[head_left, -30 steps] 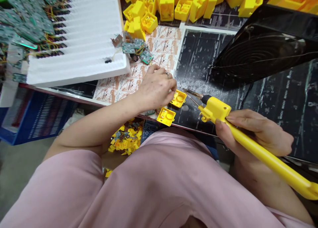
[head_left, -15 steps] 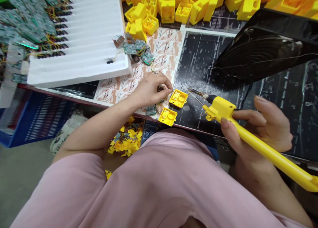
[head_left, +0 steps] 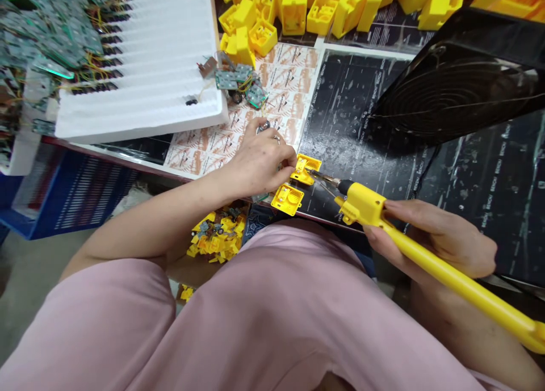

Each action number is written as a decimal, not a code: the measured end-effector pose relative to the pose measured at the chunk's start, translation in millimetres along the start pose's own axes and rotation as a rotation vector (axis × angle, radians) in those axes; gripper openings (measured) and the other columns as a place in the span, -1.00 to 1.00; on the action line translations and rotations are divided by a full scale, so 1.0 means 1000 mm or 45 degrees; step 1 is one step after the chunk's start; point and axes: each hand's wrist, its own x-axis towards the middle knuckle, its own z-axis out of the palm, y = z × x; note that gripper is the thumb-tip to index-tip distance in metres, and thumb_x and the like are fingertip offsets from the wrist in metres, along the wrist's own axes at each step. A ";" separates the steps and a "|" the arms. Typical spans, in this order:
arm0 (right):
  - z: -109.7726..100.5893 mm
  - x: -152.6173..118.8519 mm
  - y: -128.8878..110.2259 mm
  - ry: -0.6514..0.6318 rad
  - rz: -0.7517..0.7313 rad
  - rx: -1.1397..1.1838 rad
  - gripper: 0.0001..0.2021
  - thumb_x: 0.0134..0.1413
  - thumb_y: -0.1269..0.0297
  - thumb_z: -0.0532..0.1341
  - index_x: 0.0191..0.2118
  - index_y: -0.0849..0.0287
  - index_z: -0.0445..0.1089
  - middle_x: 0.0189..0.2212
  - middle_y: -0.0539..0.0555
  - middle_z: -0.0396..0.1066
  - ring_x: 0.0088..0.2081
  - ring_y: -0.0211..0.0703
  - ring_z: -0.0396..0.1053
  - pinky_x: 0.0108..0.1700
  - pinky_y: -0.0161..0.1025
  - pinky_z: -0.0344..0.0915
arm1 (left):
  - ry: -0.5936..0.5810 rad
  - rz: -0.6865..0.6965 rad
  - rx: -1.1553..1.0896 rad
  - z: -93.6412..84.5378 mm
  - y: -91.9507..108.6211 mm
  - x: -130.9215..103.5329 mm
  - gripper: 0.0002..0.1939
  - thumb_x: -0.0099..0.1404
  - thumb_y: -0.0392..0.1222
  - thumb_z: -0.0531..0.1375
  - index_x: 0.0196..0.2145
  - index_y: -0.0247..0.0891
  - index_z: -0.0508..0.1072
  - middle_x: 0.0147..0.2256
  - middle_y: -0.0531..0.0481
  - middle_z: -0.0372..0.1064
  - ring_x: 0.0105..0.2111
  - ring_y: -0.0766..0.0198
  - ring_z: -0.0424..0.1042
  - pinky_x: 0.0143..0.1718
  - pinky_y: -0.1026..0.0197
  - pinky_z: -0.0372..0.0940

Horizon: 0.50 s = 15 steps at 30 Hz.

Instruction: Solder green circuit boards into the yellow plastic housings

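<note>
My right hand [head_left: 438,238] is closed around a yellow soldering iron [head_left: 443,266] with a thin wire-feed tube beside its tip. The iron's tip reaches into a small yellow plastic case [head_left: 313,163] lying on the table. My left hand [head_left: 266,158] is closed at that case's left edge, with thumb and fingertips together; what they pinch is hidden. Under the raised fingers of this hand a small round part [head_left: 264,126] shows. Just below, a second open yellow case [head_left: 287,200] lies near the table edge. Part of a green circuit board shows under my left hand.
Circuit boards with wires [head_left: 244,82] lie beside a ribbed white foam tray [head_left: 157,56]. More boards [head_left: 46,33] are heaped at the left. Yellow cases [head_left: 293,13] are piled at the back. A black fan [head_left: 460,84] stands at right. A blue crate [head_left: 80,192] sits below.
The soldering iron has moved left, and its tip has come into the upper yellow case. My left hand's fingers have closed in at that case, which now looks tilted.
</note>
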 end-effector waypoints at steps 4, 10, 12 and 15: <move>0.004 0.009 0.001 -0.053 -0.218 0.038 -0.69 -0.03 0.46 0.47 -0.21 0.02 0.41 -0.43 -0.07 0.55 -0.41 -0.18 0.55 -0.44 -0.31 0.48 | -0.002 0.010 0.062 0.002 0.003 0.003 -0.78 0.28 -0.16 0.12 -0.41 -0.17 0.57 -0.46 0.01 0.44 -0.17 0.09 0.38 0.26 -0.38 0.05; 0.005 0.022 -0.007 -0.147 -0.274 -0.067 -0.79 0.09 0.45 0.41 -0.28 0.10 0.36 -0.46 -0.02 0.51 -0.42 -0.26 0.52 -0.39 -0.40 0.45 | 0.019 0.070 0.098 0.003 0.004 0.006 -0.77 0.25 -0.19 0.12 -0.45 -0.20 0.56 -0.45 0.00 0.43 -0.19 0.10 0.38 0.21 -0.31 0.14; 0.005 0.027 -0.008 -0.183 -0.338 -0.051 -0.76 0.04 0.47 0.44 -0.27 0.13 0.37 -0.44 -0.01 0.50 -0.42 -0.30 0.50 -0.36 -0.41 0.44 | 0.020 0.071 0.106 0.004 0.004 0.007 -0.77 0.23 -0.18 0.12 -0.45 -0.21 0.56 -0.46 0.00 0.42 -0.19 0.10 0.38 0.21 -0.30 0.14; 0.003 0.032 -0.009 -0.242 -0.428 -0.019 -0.75 0.01 0.45 0.46 -0.26 0.16 0.40 -0.41 -0.02 0.51 -0.41 -0.33 0.48 -0.34 -0.41 0.44 | 0.011 0.071 0.111 0.004 0.005 0.007 -0.77 0.22 -0.18 0.11 -0.44 -0.21 0.57 -0.47 -0.01 0.42 -0.18 0.08 0.38 0.21 -0.30 0.14</move>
